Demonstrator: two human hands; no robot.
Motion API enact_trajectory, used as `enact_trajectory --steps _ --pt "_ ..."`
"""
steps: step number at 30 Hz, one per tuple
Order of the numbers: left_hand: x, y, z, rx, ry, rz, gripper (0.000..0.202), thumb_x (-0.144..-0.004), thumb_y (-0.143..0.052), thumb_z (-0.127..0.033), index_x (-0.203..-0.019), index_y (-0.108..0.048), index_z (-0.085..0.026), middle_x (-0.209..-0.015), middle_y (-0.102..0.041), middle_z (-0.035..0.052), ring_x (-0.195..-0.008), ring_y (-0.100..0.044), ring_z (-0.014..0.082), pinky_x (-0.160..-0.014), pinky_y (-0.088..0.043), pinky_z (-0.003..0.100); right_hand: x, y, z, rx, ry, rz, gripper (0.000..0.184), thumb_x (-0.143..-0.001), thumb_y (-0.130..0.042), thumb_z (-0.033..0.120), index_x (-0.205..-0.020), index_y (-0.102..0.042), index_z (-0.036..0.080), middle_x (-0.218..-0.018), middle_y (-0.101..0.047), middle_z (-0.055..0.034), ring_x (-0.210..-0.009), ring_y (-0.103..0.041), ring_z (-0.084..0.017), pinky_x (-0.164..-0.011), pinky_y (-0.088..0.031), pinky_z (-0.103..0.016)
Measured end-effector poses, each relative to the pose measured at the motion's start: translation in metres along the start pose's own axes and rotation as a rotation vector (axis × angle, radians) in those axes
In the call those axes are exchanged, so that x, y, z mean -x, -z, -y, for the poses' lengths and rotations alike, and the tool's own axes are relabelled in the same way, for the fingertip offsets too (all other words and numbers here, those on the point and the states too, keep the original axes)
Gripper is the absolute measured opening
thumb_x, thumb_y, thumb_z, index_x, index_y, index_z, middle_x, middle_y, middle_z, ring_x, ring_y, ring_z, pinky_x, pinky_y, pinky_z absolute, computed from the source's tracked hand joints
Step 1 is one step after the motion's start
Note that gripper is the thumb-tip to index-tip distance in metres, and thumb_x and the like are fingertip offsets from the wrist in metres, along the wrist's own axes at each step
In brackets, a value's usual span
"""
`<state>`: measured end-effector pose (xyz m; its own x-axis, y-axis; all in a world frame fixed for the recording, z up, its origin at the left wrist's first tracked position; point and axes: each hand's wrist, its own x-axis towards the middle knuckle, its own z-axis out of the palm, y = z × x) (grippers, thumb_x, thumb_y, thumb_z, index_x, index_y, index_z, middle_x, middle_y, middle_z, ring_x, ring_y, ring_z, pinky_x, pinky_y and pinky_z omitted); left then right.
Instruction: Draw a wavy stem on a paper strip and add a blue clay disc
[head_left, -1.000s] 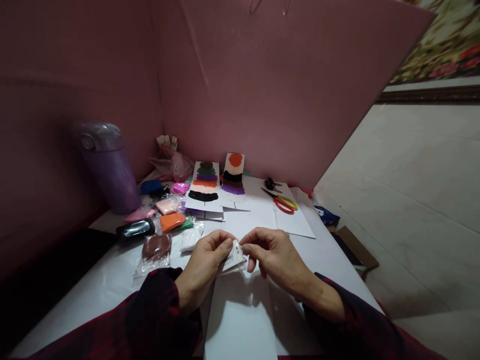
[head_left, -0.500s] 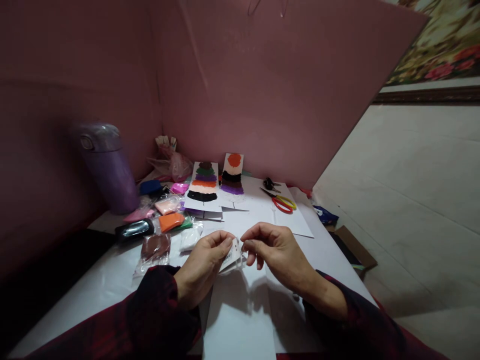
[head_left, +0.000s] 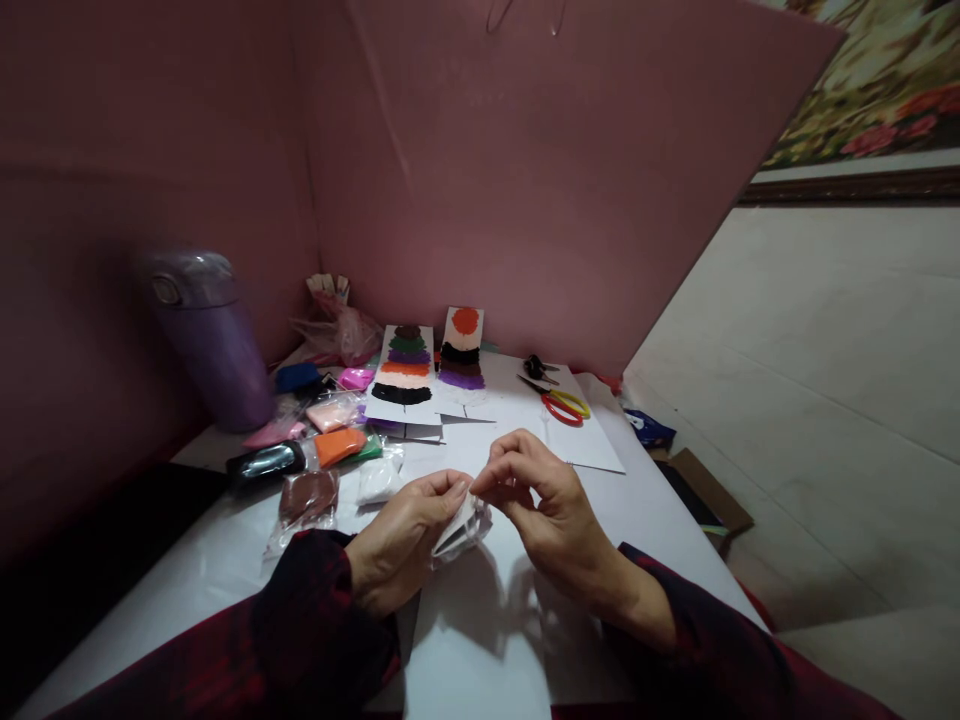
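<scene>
My left hand (head_left: 409, 535) pinches a small clear plastic packet (head_left: 459, 535) with something white, partly printed, inside. At the packet's upper edge, my right hand (head_left: 551, 520) has its thumb and forefinger closed together, close to the left fingertips. Exactly what those right fingertips grip is partly hidden. Beneath both hands lies a white paper strip (head_left: 480, 650). Just beyond my left hand is a bag of white clay (head_left: 379, 482), and a brown clay bag (head_left: 309, 498) lies to its left.
Several clay packs, including an orange one (head_left: 339, 446), crowd the left side near a purple bottle (head_left: 217, 350). Two cards with coloured bands (head_left: 405, 370) lean at the back. Scissors (head_left: 562, 408) and keys (head_left: 536, 367) lie at back right. A cardboard box (head_left: 701, 490) sits beyond the table's right edge.
My right fingers have moved slightly left and up against the packet's top edge. The packet has turned and shows less of its printed side. The view has shifted slightly.
</scene>
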<state>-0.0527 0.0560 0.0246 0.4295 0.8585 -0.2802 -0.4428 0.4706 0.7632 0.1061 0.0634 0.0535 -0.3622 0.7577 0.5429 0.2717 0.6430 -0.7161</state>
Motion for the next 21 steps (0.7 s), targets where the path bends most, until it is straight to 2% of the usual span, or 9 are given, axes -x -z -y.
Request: enact_trajectory --steps 4,9,12,21 --pt "0.0005 0.0026 0.0008 0.023 0.02 0.033 0.025 -0.073 -0.075 -0.032 -0.077 -0.058 -0.014 -0.064 -0.051 -0.0012 -0.054 -0.041 0.0077 -0.055 -0.033 0.022 0.0011 -0.0014 -0.0066 0.024 0.109 0.019 0.016 -0.085 -0.055 0.009 -0.082 -0.067 0.02 -0.079 -0.052 -0.0013 -0.069 -0.054 -0.012 -0.062 -0.05 -0.025" --pt "0.0005 0.0049 0.0009 0.087 0.01 0.07 0.029 -0.07 -0.078 -0.031 -0.07 -0.056 -0.013 -0.064 -0.05 -0.0008 -0.057 -0.044 0.0083 -0.057 -0.035 0.021 0.0039 0.001 -0.0095 0.045 0.326 0.042 0.022 -0.088 -0.048 0.003 -0.09 -0.063 0.019 -0.087 -0.064 -0.0062 -0.079 -0.063 -0.014 -0.068 -0.054 -0.027" --pt "0.0005 0.0049 0.0003 0.093 0.007 0.077 0.029 -0.07 -0.078 -0.031 -0.069 -0.056 -0.013 -0.063 -0.048 -0.0016 -0.055 -0.042 0.0073 -0.054 -0.033 0.02 0.0059 0.0021 -0.0087 0.119 0.428 0.016 0.024 -0.088 -0.045 0.002 -0.087 -0.062 0.019 -0.085 -0.065 -0.0073 -0.079 -0.063 -0.015 -0.067 -0.054 -0.028" --pt "0.0038 0.0003 -0.0045 0.076 0.024 0.074 0.026 -0.072 -0.076 -0.027 -0.066 -0.055 -0.014 -0.059 -0.049 -0.0015 -0.052 -0.04 0.0068 -0.054 -0.034 0.021 0.0092 0.0078 -0.0073 0.238 0.5 -0.06 0.025 -0.085 -0.045 -0.001 -0.088 -0.058 0.021 -0.083 -0.063 -0.0059 -0.077 -0.061 -0.016 -0.063 -0.053 -0.029"
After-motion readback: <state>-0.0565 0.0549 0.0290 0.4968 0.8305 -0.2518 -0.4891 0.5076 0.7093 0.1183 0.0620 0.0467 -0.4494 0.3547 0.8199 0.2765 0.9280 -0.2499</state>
